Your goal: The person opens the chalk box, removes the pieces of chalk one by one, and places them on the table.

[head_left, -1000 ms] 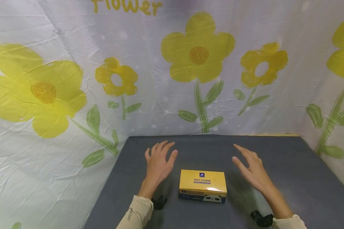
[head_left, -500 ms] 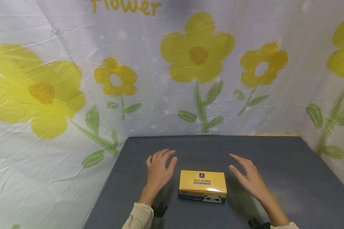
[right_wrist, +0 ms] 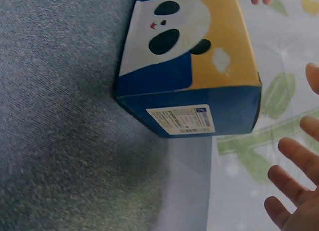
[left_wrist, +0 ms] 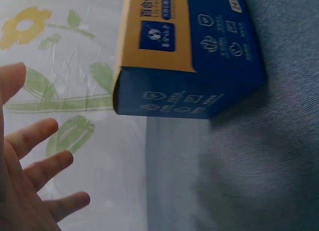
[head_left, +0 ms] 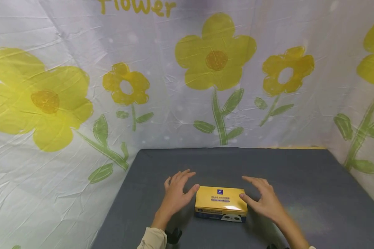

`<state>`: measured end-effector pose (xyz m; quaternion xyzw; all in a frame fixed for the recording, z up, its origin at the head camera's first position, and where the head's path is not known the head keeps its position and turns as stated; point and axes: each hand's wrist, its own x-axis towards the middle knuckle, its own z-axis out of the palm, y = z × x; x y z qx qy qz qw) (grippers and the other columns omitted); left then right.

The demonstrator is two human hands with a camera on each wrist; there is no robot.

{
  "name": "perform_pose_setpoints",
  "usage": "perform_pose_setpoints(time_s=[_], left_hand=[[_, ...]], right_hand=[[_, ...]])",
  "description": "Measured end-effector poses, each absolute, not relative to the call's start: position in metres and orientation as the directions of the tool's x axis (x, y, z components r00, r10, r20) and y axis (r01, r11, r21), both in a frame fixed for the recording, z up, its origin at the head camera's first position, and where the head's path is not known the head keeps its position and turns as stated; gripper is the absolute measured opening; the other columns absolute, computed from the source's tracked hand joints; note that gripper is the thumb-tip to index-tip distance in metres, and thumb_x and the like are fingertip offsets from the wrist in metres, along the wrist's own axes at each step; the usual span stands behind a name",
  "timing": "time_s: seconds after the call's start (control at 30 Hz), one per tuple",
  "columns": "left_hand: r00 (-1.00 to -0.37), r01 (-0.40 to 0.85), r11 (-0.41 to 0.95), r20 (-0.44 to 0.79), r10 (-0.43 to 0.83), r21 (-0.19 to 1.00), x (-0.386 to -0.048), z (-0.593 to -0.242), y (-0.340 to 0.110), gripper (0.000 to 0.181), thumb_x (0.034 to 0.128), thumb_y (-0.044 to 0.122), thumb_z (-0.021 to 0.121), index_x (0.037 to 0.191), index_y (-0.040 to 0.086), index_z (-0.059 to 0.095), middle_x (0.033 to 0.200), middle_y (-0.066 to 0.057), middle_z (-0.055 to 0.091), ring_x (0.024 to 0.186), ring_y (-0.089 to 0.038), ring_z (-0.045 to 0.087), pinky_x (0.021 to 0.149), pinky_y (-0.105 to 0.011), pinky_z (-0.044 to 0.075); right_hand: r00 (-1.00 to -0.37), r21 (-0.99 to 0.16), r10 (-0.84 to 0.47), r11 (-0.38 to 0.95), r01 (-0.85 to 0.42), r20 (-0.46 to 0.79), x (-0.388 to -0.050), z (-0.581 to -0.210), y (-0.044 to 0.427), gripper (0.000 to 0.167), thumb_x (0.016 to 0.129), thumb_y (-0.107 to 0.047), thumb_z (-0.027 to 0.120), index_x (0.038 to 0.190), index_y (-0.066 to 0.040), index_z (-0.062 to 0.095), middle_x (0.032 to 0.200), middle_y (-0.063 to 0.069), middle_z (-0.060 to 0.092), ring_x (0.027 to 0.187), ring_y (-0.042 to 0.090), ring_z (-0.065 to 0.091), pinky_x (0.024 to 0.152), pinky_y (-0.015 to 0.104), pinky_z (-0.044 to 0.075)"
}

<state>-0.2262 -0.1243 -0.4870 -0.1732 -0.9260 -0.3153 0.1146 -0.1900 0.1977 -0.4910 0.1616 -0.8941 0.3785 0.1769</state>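
A yellow and blue cardboard box (head_left: 219,199) with a panda face on its front lies flat on the dark grey tabletop. My left hand (head_left: 176,195) hovers at its left end, fingers spread and thumb near the top left corner. On the other side is my right hand (head_left: 265,199), its thumb close to the box's right edge and its fingers extended. In the left wrist view the box's blue end (left_wrist: 164,94) stands apart from the spread fingers. The right wrist view shows a white barcode label (right_wrist: 184,120) on the other end, with a gap to the fingers.
The grey cloth-covered table (head_left: 299,180) reaches back to a white curtain (head_left: 165,103) printed with yellow flowers. The curtain also runs along the left and right sides. A black wrist camera (head_left: 174,236) sits under the left wrist.
Both hands have come lower and nearer to the box, the right one moving left and the left one slightly right. The box stays in place.
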Motion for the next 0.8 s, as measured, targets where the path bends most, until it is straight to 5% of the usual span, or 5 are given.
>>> perform_pose_setpoints(time_s=[0.3, 0.53, 0.8], left_hand=[[-0.914, 0.405, 0.702, 0.265, 0.306, 0.586, -0.224, -0.501, -0.125, 0.062, 0.0933, 0.061, 0.061, 0.145, 0.028, 0.056, 0.157, -0.002, 0.049, 0.146, -0.036, 0.041, 0.113, -0.074, 0.015], [-0.924, 0.362, 0.676, 0.152, 0.350, 0.643, -0.220, -0.512, -0.125, 0.087, 0.0796, 0.066, 0.075, 0.152, 0.029, 0.046, 0.157, 0.000, 0.048, 0.145, -0.032, 0.043, 0.115, -0.074, 0.013], [-0.930, 0.308, 0.635, 0.084, 0.357, 0.709, -0.218, -0.523, -0.127, 0.105, 0.0686, 0.065, 0.085, 0.156, 0.025, 0.042, 0.158, 0.001, 0.047, 0.145, -0.032, 0.043, 0.116, -0.072, 0.009]], right_hand=[[-0.854, -0.560, -0.213, 0.676, -0.479, 0.474, -0.189, -0.500, 0.189, 0.059, 0.080, -0.028, 0.087, 0.134, -0.018, 0.066, 0.128, 0.009, 0.069, 0.116, 0.035, 0.056, 0.090, 0.065, 0.037], [-0.856, -0.532, -0.278, 0.688, -0.494, 0.436, -0.187, -0.508, 0.186, 0.077, 0.072, -0.043, 0.091, 0.140, -0.024, 0.061, 0.135, 0.005, 0.065, 0.118, 0.029, 0.055, 0.089, 0.053, 0.037], [-0.883, -0.549, -0.274, 0.701, -0.455, 0.382, -0.185, -0.514, 0.191, 0.092, 0.065, -0.051, 0.093, 0.144, -0.023, 0.057, 0.138, 0.005, 0.064, 0.118, 0.029, 0.053, 0.090, 0.054, 0.035]])
